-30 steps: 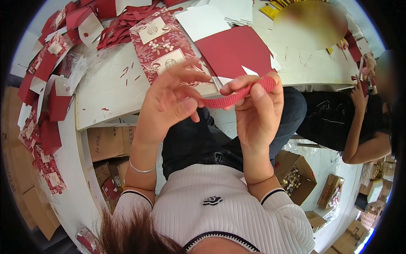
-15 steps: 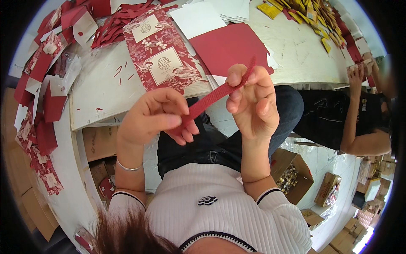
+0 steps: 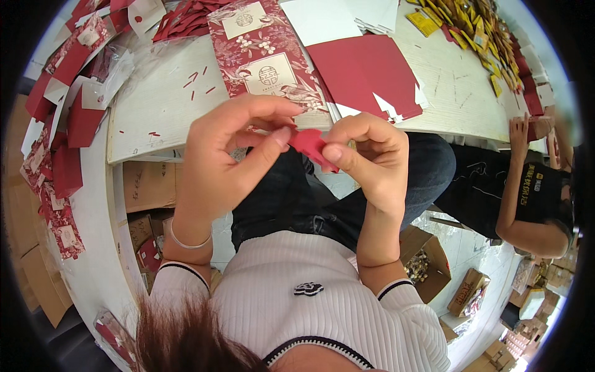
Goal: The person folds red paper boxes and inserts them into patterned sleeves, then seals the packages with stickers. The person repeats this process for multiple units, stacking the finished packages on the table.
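Between my two hands is a short red ribbon (image 3: 308,145), bent and bunched above my lap. The thumb and fingers of my left hand (image 3: 229,152) pinch its left end. My right hand (image 3: 375,158) grips the other end between thumb and bent fingers. Just beyond my hands, a red-and-cream floral printed piece (image 3: 268,49) lies on the white table (image 3: 158,118). Beside it rests a plain red sheet (image 3: 365,71), partly over white sheets (image 3: 325,20).
Red folded boxes (image 3: 80,118) crowd the left side. Red strips (image 3: 183,22) are heaped at the back, and yellow packets (image 3: 477,34) at the far right. Another person's arm (image 3: 511,186) is at the right. An open carton (image 3: 427,263) stands on the floor.
The ribbon was stretched out as a long slanting strip and is now bunched between my hands. My right hand has come down and turned inward; my left hand has risen slightly.
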A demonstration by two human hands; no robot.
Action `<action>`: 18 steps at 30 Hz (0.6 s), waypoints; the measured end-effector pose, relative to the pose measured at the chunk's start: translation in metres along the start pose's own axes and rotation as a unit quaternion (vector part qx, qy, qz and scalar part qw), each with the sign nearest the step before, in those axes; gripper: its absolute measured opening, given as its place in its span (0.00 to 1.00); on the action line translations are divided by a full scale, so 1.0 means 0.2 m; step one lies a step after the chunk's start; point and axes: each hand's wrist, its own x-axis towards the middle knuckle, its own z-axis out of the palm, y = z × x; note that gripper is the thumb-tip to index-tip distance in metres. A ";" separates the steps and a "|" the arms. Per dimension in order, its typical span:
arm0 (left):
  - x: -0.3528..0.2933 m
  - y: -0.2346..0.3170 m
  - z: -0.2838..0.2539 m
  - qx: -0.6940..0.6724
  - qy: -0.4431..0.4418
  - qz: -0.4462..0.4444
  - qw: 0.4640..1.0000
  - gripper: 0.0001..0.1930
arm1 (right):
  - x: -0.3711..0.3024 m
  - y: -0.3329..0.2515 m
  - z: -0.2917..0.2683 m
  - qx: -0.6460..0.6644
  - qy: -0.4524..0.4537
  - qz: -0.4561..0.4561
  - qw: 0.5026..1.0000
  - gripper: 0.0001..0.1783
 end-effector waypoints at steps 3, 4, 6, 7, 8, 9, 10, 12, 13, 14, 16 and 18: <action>0.00 -0.04 -0.01 -0.008 0.005 0.019 1.000 0.11 | 0.02 0.02 0.01 -0.128 0.010 -0.024 0.991 0.04; 0.00 -0.06 -0.02 -0.017 0.013 0.028 0.999 0.11 | 0.02 0.03 0.01 -0.145 0.014 -0.029 0.989 0.04; -0.01 -0.06 -0.02 -0.065 0.006 -0.009 0.998 0.10 | 0.03 0.05 0.02 -0.180 0.021 -0.036 0.983 0.04; -0.02 -0.06 -0.02 -0.089 0.002 -0.027 0.996 0.10 | 0.03 0.05 0.03 -0.181 0.032 -0.037 0.982 0.04; -0.02 -0.06 -0.02 -0.102 -0.002 -0.032 0.994 0.09 | 0.03 0.06 0.04 -0.183 0.043 -0.038 0.981 0.04; -0.02 -0.07 -0.02 -0.115 -0.005 -0.037 0.993 0.09 | 0.03 0.06 0.05 -0.185 0.054 -0.039 0.980 0.04; -0.02 -0.07 -0.02 -0.129 -0.009 -0.042 0.991 0.09 | 0.03 0.06 0.05 -0.188 0.050 -0.032 0.980 0.04; -0.02 -0.05 0.00 -0.103 -0.004 -0.012 0.995 0.09 | 0.02 0.05 0.04 -0.195 0.043 -0.018 0.980 0.05; -0.01 -0.04 0.01 -0.091 -0.002 0.002 0.996 0.09 | 0.03 0.06 0.04 -0.204 0.035 -0.022 0.978 0.06; -0.01 -0.06 0.00 -0.064 -0.006 0.015 0.998 0.09 | 0.03 0.06 0.03 -0.213 0.027 -0.027 0.976 0.06; -0.01 -0.09 -0.02 -0.009 -0.012 0.039 0.999 0.10 | 0.04 0.06 0.04 -0.258 0.045 -0.080 0.962 0.07; -0.03 -0.09 0.02 -0.005 0.037 0.036 0.999 0.08 | 0.07 0.05 0.07 -0.292 0.069 -0.150 0.942 0.08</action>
